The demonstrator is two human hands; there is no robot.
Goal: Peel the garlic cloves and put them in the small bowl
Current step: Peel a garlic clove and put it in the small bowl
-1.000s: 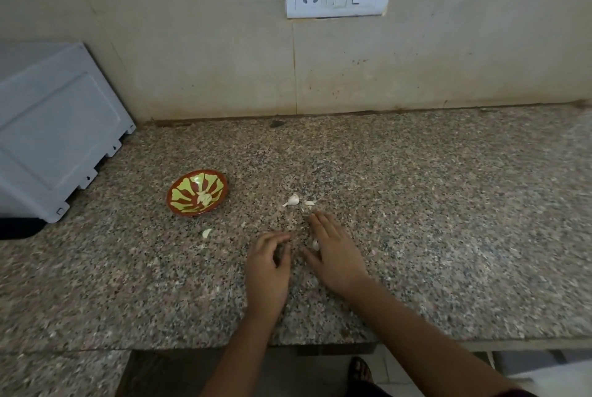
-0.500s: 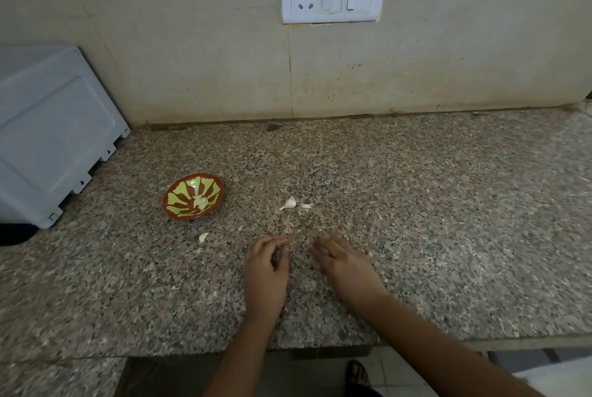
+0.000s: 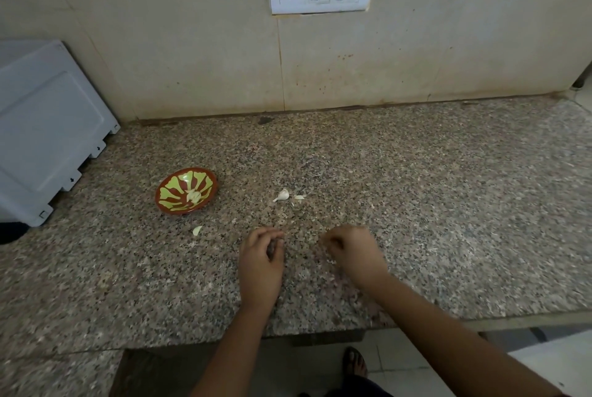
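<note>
1. Presently, both hands are low over the counter (image 3: 448, 204), close to its front edge. The left hand (image 3: 261, 263) has its fingers curled, thumb tip against fingertips; whether anything is pinched there cannot be told. The right hand (image 3: 357, 254) is blurred, fingers curled under; what it holds, if anything, also cannot be determined.
2. Location of items: the small bowl (image 3: 169, 209) stands left of centre, roughly midway between the back and front edges, with one peeled clove (image 3: 193, 196) inside. An unpeeled clove (image 3: 282, 195) lies to the bowl's right, apart from it, with skin scraps (image 3: 300, 197) just beside it. A loose pale piece (image 3: 197, 230) lies on the front-edge side of the bowl; it may be clove or skin, not determinable.
3. Risk: a clove worked this near the front edge could shoot out when the skin gives and fall to the floor. The likely cause is slick flesh under a tight pinch, with little counter between the hands and the drop.
4. Risk: papery skin may cling to the fingers and go into the bowl with the clove. The likely cause is sticky residue and no separate place for waste.
5. Risk: the bowl looks shallow and light, so a hand crossing to it could catch the rim and tip it or push it toward the grey appliance (image 3: 48, 127) at the left edge, spilling the peeled clove.
6. Risk: the loose pale piece and the unpeeled clove could be overlooked. They are small and pale against speckled stone, and both sit beyond the hands, so the task could end with a clove left out.
</note>
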